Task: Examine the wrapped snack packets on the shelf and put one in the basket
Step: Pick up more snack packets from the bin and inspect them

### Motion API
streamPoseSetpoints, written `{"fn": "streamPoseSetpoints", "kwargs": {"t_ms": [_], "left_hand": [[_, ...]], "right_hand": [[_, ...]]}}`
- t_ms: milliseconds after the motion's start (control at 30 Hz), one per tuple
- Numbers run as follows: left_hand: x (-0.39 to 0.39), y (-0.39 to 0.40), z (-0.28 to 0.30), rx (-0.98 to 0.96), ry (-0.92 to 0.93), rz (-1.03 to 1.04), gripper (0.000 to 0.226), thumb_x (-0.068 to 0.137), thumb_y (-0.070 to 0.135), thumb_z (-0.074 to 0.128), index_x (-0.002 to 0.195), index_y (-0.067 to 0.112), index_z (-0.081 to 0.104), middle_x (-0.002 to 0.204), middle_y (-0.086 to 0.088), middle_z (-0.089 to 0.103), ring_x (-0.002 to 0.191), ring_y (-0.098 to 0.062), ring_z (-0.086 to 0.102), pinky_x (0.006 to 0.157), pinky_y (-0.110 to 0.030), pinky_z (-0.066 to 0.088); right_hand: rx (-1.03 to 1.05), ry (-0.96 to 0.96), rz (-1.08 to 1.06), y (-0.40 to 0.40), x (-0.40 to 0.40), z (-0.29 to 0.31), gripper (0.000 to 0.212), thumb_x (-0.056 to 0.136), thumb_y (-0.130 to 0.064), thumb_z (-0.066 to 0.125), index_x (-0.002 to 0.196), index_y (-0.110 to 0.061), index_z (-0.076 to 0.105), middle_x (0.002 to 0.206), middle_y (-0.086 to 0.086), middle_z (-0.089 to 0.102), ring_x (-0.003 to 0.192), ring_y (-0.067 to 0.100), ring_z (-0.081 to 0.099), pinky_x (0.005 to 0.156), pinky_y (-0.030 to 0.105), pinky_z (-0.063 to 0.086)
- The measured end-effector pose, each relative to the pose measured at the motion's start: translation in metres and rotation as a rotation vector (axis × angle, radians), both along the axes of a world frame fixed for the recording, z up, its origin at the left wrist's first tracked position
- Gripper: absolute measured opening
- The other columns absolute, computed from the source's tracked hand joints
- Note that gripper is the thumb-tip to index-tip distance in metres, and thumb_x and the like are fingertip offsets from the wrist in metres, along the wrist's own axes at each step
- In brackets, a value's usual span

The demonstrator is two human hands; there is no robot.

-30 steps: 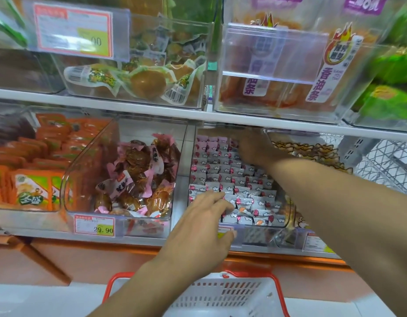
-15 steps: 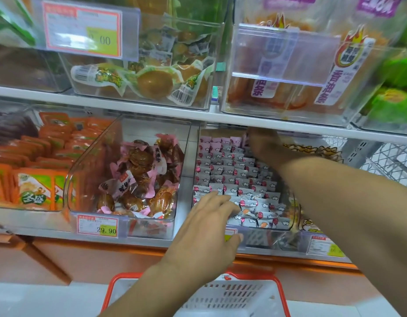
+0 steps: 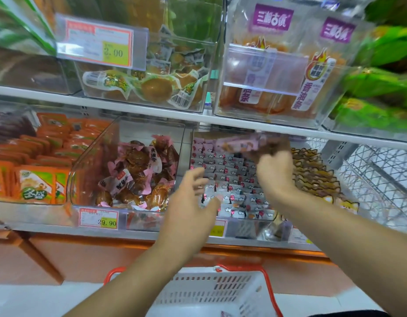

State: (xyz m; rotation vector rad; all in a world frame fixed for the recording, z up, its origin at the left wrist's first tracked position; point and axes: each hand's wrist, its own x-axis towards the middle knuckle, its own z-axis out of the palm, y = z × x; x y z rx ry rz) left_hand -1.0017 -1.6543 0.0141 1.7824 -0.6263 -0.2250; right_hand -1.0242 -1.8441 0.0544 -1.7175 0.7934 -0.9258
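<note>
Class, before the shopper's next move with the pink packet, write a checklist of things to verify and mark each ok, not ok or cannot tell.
1. Right hand holds a pink packet: ok, lifted above the bin.
2. Grip firm: cannot tell, the fingers are blurred.
3. Left hand free to help examine: ok, open, holding nothing, in front of the bin.
4. Packet label readable: not ok, blurred.
5. Basket within view below the hands: ok, sitting beneath the shelf edge.
6. Room in basket: cannot tell, only part of its inside shows.
</note>
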Motion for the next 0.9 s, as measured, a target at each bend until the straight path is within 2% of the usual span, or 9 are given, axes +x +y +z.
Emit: {"fn": "streamPoseSetpoints", "kwargs": {"t_ms": [67, 167, 233, 333, 400, 500, 600, 767, 900], "left_hand": [[0.001, 0.008, 0.007, -0.110, 0.200, 0.052, 0.050, 0.091, 0.030, 0.073, 0.132, 0.034, 0.045, 0.116, 0.015, 0.066, 0.094, 0.006, 0.066, 0.076, -0.007, 0.051], [0.002, 0.022, 0.010, -0.170, 0.367, 0.112, 0.032, 0.094, 0.029, 0.068, 0.124, 0.018, 0.063, 0.096, 0.001, 0.078, 0.088, -0.011, 0.074, 0.085, -0.026, 0.059], [0.000, 0.031, 0.008, -0.229, 0.449, 0.108, 0.024, 0.095, 0.027, 0.067, 0.117, 0.016, 0.069, 0.088, -0.001, 0.080, 0.085, -0.016, 0.076, 0.080, -0.027, 0.062], [0.000, 0.045, 0.003, -0.234, 0.439, 0.109, 0.019, 0.088, 0.029, 0.075, 0.106, 0.024, 0.076, 0.093, 0.002, 0.080, 0.092, -0.019, 0.076, 0.080, -0.030, 0.062], [0.003, 0.050, 0.000, -0.239, 0.464, 0.100, 0.030, 0.076, 0.032, 0.080, 0.104, 0.022, 0.078, 0.098, 0.000, 0.080, 0.096, -0.017, 0.076, 0.084, -0.031, 0.058], [0.007, 0.053, -0.002, -0.340, 0.668, 0.032, 0.048, 0.063, 0.023, 0.084, 0.108, 0.009, 0.071, 0.103, -0.011, 0.079, 0.103, -0.024, 0.075, 0.081, -0.030, 0.060], [0.008, 0.053, -0.002, -0.410, 0.743, 0.001, 0.043, 0.065, 0.014, 0.083, 0.104, 0.004, 0.068, 0.105, -0.019, 0.077, 0.099, -0.025, 0.076, 0.072, -0.025, 0.061], [0.013, 0.053, -0.007, -0.505, 0.804, -0.009, 0.036, 0.072, 0.021, 0.076, 0.103, 0.004, 0.066, 0.107, -0.016, 0.077, 0.096, -0.022, 0.076, 0.075, -0.027, 0.062], [0.019, 0.050, -0.014, -0.504, 0.759, 0.070, 0.020, 0.072, 0.020, 0.077, 0.084, 0.009, 0.065, 0.098, -0.016, 0.077, 0.091, -0.020, 0.076, 0.075, -0.027, 0.061]], "right_hand": [[0.276, -0.157, 0.134, 0.027, -0.028, -0.010, 0.005, 0.104, -0.008, 0.052, 0.104, -0.010, 0.057, 0.096, 0.003, 0.074, 0.087, 0.013, 0.076, 0.069, 0.017, 0.058], [0.521, -0.237, 0.286, 0.056, -0.056, -0.023, 0.013, 0.103, -0.014, 0.055, 0.104, -0.002, 0.060, 0.082, 0.003, 0.078, 0.086, 0.020, 0.077, 0.073, 0.025, 0.062], [0.513, -0.171, 0.332, 0.067, -0.071, -0.028, 0.014, 0.102, -0.016, 0.057, 0.103, -0.003, 0.062, 0.078, 0.000, 0.075, 0.084, 0.019, 0.077, 0.076, 0.031, 0.062], [0.427, -0.060, 0.368, 0.070, -0.087, -0.039, 0.015, 0.100, -0.023, 0.061, 0.101, -0.008, 0.064, 0.082, -0.008, 0.075, 0.084, 0.007, 0.071, 0.079, 0.033, 0.062], [0.433, -0.028, 0.379, 0.065, -0.093, -0.044, 0.017, 0.097, -0.027, 0.065, 0.100, -0.011, 0.068, 0.087, -0.006, 0.077, 0.089, 0.008, 0.072, 0.080, 0.033, 0.063], [0.455, -0.010, 0.407, 0.056, -0.094, -0.042, 0.018, 0.094, -0.031, 0.067, 0.098, -0.014, 0.070, 0.093, 0.000, 0.078, 0.093, 0.014, 0.075, 0.078, 0.032, 0.062], [0.466, 0.002, 0.420, 0.051, -0.090, -0.042, 0.015, 0.095, -0.030, 0.067, 0.097, -0.016, 0.072, 0.093, 0.003, 0.079, 0.088, 0.014, 0.075, 0.077, 0.033, 0.061], [0.463, 0.024, 0.398, 0.049, -0.085, -0.050, 0.011, 0.094, -0.034, 0.069, 0.087, -0.030, 0.076, 0.108, 0.002, 0.078, 0.102, 0.019, 0.073, 0.076, 0.030, 0.059], [0.538, -0.019, 0.368, 0.045, -0.081, -0.051, 0.015, 0.095, -0.032, 0.067, 0.093, -0.020, 0.076, 0.095, 0.002, 0.078, 0.092, 0.020, 0.075, 0.070, 0.027, 0.058]]}}
